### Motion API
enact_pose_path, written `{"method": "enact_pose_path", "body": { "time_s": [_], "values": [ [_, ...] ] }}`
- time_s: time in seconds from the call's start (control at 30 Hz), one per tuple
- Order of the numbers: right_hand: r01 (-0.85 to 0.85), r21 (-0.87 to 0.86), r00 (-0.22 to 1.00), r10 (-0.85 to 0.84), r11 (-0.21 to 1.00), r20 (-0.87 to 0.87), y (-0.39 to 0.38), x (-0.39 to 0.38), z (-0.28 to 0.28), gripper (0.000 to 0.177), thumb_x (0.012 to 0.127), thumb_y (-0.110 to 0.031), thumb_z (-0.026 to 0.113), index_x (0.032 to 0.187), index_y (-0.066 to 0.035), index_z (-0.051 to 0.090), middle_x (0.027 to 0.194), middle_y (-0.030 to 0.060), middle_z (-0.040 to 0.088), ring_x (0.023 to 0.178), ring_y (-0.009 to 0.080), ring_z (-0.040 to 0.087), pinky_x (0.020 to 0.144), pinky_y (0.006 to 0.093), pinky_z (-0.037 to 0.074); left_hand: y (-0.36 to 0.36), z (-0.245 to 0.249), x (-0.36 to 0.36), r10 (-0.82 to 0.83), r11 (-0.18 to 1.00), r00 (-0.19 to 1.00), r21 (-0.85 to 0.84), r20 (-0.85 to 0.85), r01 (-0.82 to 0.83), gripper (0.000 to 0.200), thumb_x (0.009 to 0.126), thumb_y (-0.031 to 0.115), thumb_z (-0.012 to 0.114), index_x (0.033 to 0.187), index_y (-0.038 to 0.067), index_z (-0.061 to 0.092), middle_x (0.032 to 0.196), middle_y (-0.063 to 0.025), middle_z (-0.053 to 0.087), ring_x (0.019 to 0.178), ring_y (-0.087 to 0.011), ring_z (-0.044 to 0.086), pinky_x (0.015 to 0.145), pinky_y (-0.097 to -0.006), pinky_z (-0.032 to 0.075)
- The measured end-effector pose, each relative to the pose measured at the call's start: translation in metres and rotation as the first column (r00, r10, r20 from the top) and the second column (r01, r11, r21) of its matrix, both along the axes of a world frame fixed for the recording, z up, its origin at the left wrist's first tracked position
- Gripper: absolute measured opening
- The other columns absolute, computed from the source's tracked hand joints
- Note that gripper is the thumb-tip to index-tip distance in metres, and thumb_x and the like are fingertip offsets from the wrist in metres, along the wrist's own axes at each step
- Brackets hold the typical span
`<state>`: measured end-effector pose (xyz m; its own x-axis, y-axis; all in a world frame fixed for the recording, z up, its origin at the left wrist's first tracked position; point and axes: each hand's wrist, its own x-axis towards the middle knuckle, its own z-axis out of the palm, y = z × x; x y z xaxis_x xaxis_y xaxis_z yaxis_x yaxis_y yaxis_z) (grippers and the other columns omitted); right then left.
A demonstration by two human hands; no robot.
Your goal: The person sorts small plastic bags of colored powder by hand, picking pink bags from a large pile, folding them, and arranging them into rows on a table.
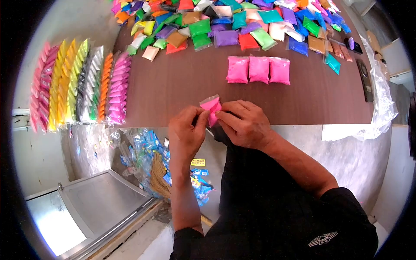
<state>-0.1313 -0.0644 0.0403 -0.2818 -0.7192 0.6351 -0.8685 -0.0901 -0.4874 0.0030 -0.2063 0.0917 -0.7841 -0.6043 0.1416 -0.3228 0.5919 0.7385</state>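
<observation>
A small pink packet [211, 105] in clear plastic is held between both hands, just above the table's near edge. My left hand [189, 130] pinches its left side, fingers closed. On its right side, the thumb and fingers of my right hand [245, 124] close on the same packet. Part of the packet is hidden behind the fingers. Beyond the hands, a row of three pink packets [259, 69] lies side by side on the brown table [182, 82].
A heap of multicoloured packets [227, 38] covers the far side. Overlapping strips of packets [69, 84] hang at the left edge. A dark long object [365, 80] and clear plastic sheeting [382, 93] lie at the right. Wrappers and a straw broom [159, 175] are on the floor.
</observation>
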Motion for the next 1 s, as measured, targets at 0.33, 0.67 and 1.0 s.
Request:
{"method": "enact_pose_path", "body": {
  "time_s": [0.33, 0.67, 1.0],
  "values": [
    [0.004, -0.002, 1.0, -0.004, 1.0, 0.004, 0.0, 0.001, 0.0, 0.022, 0.081, -0.011, 0.073, 0.102, -0.006, 0.069, 0.102, 0.0093, 0.066, 0.091, 0.027, 0.067, 0.081, 0.0374, 0.054, -0.027, -0.021, 0.006, 0.182, 0.98, 0.982, -0.093, 0.059, -0.176, 0.017, 0.093, 0.015, 0.072, 0.091, -0.002, 0.072, 0.073, -0.0125, 0.069, 0.065, -0.0168, 0.065, 0.061, -0.033, 0.051],
    [-0.019, 0.076, 0.995, 0.026, 0.997, -0.098, 0.002, 0.004, 0.011, 0.036, 0.078, -0.018, 0.076, 0.112, -0.014, 0.065, 0.12, 0.0075, 0.061, 0.108, 0.0282, 0.062, 0.084, 0.0417, 0.053, -0.025, -0.038, 0.006, 0.367, 0.925, 0.915, -0.041, -0.169, -0.378, 0.019, 0.092, 0.018, 0.074, 0.088, -0.001, 0.073, 0.072, -0.0112, 0.069, 0.064, -0.0167, 0.064, 0.061, -0.0333, 0.051],
    [0.215, -0.08, 0.967, -0.2, 0.973, 0.159, 0.006, 0.008, 0.009, 0.024, 0.087, -0.019, 0.073, 0.107, -0.009, 0.066, 0.097, 0.0097, 0.071, 0.09, 0.0289, 0.069, 0.072, 0.0405, 0.054, -0.016, -0.043, 0.012, 0.322, 0.934, 0.915, -0.078, -0.243, -0.349, 0.018, 0.094, 0.016, 0.073, 0.089, -0.001, 0.071, 0.071, -0.007, 0.066, 0.063, -0.0117, 0.059, 0.06, -0.0305, 0.049]
  ]
}}
